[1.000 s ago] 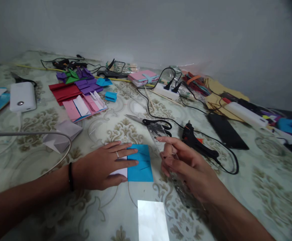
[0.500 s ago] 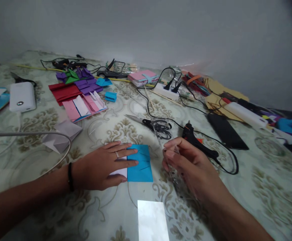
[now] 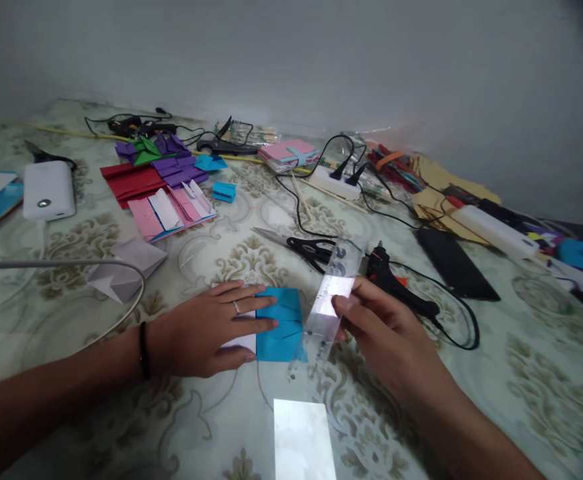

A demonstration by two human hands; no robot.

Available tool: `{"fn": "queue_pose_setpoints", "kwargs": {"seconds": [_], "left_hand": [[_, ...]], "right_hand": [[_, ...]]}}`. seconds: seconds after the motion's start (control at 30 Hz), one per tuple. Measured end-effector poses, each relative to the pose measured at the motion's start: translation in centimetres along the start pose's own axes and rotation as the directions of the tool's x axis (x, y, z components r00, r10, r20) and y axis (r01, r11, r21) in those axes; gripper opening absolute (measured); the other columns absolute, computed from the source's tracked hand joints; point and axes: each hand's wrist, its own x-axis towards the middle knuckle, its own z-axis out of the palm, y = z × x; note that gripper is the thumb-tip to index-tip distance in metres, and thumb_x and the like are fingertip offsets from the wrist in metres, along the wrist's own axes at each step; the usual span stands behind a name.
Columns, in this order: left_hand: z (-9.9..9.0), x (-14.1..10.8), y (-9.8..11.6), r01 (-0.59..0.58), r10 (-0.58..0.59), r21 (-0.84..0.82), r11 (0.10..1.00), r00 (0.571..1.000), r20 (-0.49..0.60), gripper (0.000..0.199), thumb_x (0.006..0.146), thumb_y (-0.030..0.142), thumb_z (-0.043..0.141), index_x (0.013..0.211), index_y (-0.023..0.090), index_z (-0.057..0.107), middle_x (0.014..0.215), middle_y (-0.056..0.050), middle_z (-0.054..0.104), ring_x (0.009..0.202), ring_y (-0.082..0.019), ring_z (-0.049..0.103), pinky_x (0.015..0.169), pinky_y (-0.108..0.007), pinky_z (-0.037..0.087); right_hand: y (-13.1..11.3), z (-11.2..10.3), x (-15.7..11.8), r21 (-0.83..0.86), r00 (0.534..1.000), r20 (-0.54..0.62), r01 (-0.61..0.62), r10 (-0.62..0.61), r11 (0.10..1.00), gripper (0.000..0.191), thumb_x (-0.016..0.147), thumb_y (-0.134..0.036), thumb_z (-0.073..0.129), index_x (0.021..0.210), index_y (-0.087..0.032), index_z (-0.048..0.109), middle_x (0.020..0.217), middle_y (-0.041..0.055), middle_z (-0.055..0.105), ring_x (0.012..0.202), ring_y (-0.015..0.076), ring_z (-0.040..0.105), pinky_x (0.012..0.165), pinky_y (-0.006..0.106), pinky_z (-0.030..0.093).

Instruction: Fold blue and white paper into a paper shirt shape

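Note:
My left hand (image 3: 216, 329) lies flat with fingers stretched over a folded sheet of paper. The sheet's blue side (image 3: 278, 343) shows to the right of the fingers, with crease lines, and its white side (image 3: 241, 341) shows beneath them. A clear plastic ruler (image 3: 327, 303) is pinched between the thumb and fingers of my right hand (image 3: 371, 320). Tilted just above the table, the ruler has its lower end near the paper's right edge; whether they touch I cannot tell. Behind the ruler's upper end are black scissors (image 3: 306, 248), partly covered. A black glue gun (image 3: 396, 283) rests beside my right hand.
Folded pink paper (image 3: 144, 217), red paper (image 3: 131, 183) and purple paper (image 3: 179, 175) lie at back left. A white power bank (image 3: 49, 190) with a cable is farther left. A power strip (image 3: 334, 182), a black phone-like slab (image 3: 456, 263) and cords occupy the back right.
My right hand has turned the ruler so its flat face shows, and its lower end has swung left toward the blue paper. My left hand stays on the paper.

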Motion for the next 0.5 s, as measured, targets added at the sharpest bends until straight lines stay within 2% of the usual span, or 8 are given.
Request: {"fn": "queue_pose_setpoints", "kwargs": {"seconds": [0.2,0.4,0.5], "left_hand": [[-0.04,0.05,0.04,-0.004,0.004,0.014,1.000,1.000,-0.003,0.051,0.100,0.031,0.062,0.150,0.024,0.055,0.162,-0.010,0.048,0.152,-0.031,0.042,0.128,-0.052,0.029],[-0.14,0.14,0.05,-0.011,0.011,0.018,1.000,1.000,0.001,0.049,0.101,0.032,0.061,0.148,0.022,0.057,0.162,-0.012,0.048,0.151,-0.032,0.044,0.127,-0.053,0.031],[-0.20,0.16,0.05,-0.010,0.010,0.021,1.000,1.000,0.012,0.048,0.101,0.032,0.060,0.148,0.021,0.058,0.162,-0.012,0.049,0.150,-0.033,0.045,0.126,-0.053,0.031]], "right_hand": [[-0.08,-0.16,-0.22,-0.037,1.000,-0.002,0.016,-0.016,0.999,0.018,0.098,-0.041,0.068,0.091,-0.024,0.068,0.076,-0.0014,0.063,0.060,0.0145,0.060,0.059,0.027,0.051],[0.19,-0.19,-0.17,0.020,1.000,0.019,0.014,-0.014,1.000,0.013,0.096,-0.039,0.071,0.097,-0.026,0.069,0.080,-0.0022,0.062,0.061,0.0139,0.058,0.056,0.025,0.050],[0.31,-0.22,-0.22,0.001,0.999,0.001,0.043,-0.043,0.999,0.014,0.097,-0.037,0.071,0.089,-0.026,0.068,0.082,-0.0015,0.064,0.072,0.0148,0.061,0.066,0.025,0.052]]}}
